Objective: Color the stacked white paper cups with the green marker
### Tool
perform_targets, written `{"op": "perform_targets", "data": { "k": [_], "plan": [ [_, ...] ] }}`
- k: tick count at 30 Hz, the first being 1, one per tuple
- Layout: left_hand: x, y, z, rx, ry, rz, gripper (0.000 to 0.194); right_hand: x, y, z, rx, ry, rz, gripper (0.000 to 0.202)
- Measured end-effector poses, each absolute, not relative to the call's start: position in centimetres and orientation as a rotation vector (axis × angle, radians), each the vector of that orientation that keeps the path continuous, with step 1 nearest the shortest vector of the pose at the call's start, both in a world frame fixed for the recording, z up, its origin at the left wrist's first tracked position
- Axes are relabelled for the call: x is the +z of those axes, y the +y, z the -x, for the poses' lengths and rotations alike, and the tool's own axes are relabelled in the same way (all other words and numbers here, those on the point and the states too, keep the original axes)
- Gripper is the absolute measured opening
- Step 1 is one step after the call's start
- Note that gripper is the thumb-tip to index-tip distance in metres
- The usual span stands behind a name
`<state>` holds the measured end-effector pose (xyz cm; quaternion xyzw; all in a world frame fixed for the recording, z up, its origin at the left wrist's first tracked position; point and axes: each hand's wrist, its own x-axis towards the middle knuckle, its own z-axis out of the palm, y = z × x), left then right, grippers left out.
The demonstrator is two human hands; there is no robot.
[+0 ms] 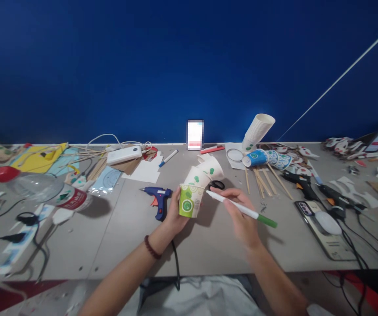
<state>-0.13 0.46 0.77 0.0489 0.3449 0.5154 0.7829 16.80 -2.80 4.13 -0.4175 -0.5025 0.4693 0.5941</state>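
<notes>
Paper cups [189, 202] clamped in L hand [175, 216], green marker [241, 210] pinched in R hand [245, 226]; tip [208, 192] may skid b/c paper cups curve.

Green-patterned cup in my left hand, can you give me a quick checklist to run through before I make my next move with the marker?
1. Left hand around the green-patterned cup: ok.
2. Marker in the right hand, green end away from the cup: ok.
3. Marker tip touching the cup: cannot tell.
4. White cups beyond it firmly fixed together: cannot tell.
5. Blue glue gun well away from the left hand: not ok, it lies close beside.
6. Bottle out of both hands' way: ok.
</notes>
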Motion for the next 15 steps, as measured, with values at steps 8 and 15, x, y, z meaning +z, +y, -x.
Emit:
{"op": "perform_targets", "data": {
  "k": [8, 15],
  "plan": [
    [0.5, 0.4, 0.2, 1.086, 0.716, -0.174, 0.038, 4.6, -0.4, -17.1, 0.858, -1.500, 0.836, 0.014],
    [1.0, 0.4, 0.4, 1.134, 0.782, -0.112, 0.033, 3.1, 0.9, -16.6, 0.845, -1.608, 0.707, 0.017]
  ]
}}
